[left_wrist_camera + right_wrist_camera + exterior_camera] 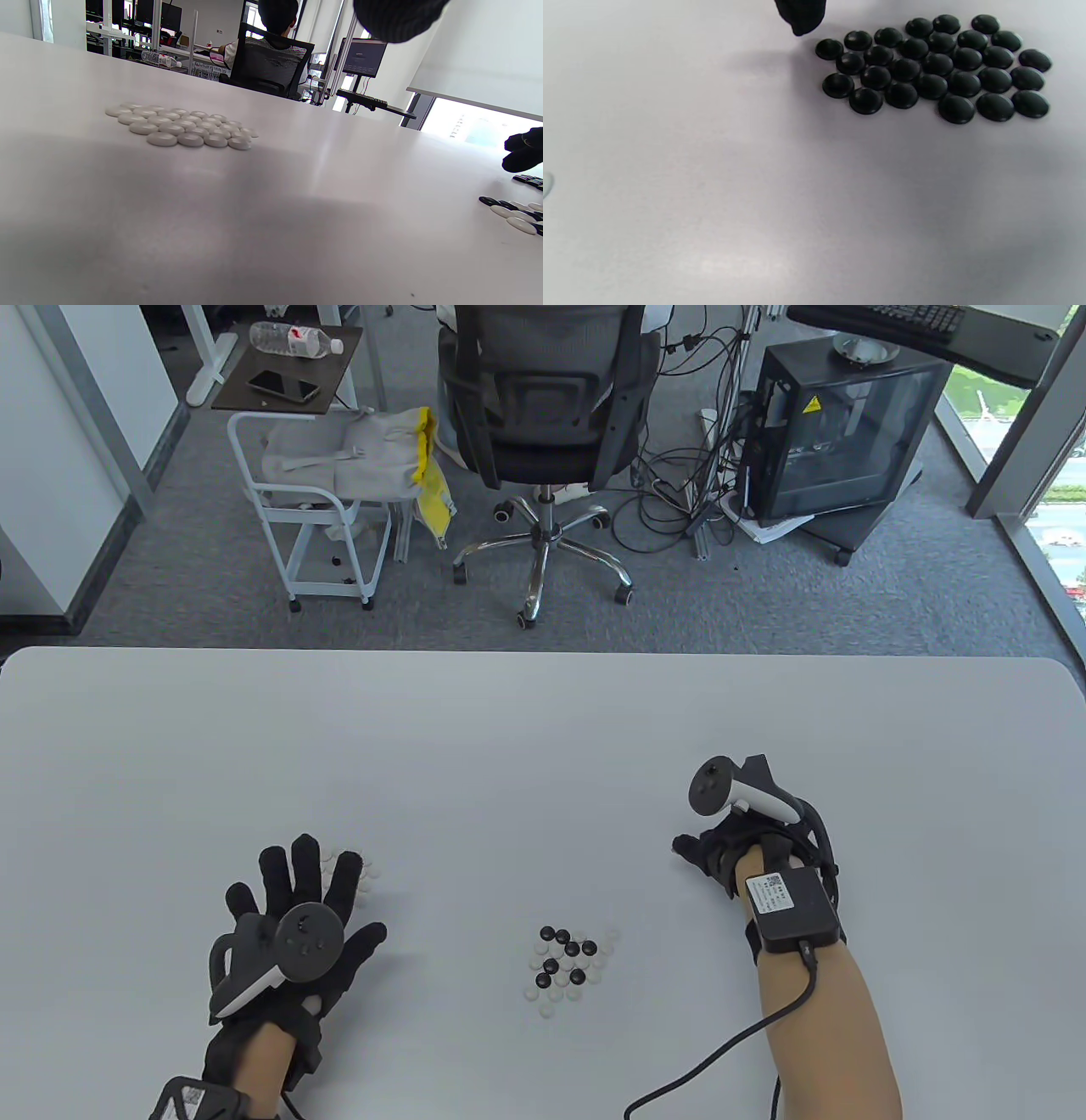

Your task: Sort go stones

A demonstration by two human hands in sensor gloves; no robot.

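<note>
A mixed heap of black and white Go stones (568,965) lies on the white table (509,746) between my hands; in the left wrist view its edge (515,214) shows at the far right. My left hand (301,891) is spread flat with straight fingers above a patch of white stones (363,875), which lie in neat rows (182,128) and are not touched. My right hand (717,848) hovers over a patch of black stones (933,67) that the hand hides in the table view. One gloved fingertip (801,15) hangs beside the leftmost black stone and holds nothing.
Beyond the table's far edge stand an office chair (543,415), a white trolley (314,500) and a black computer case (836,432). A cable (721,1052) runs from the box on my right wrist toward the near edge.
</note>
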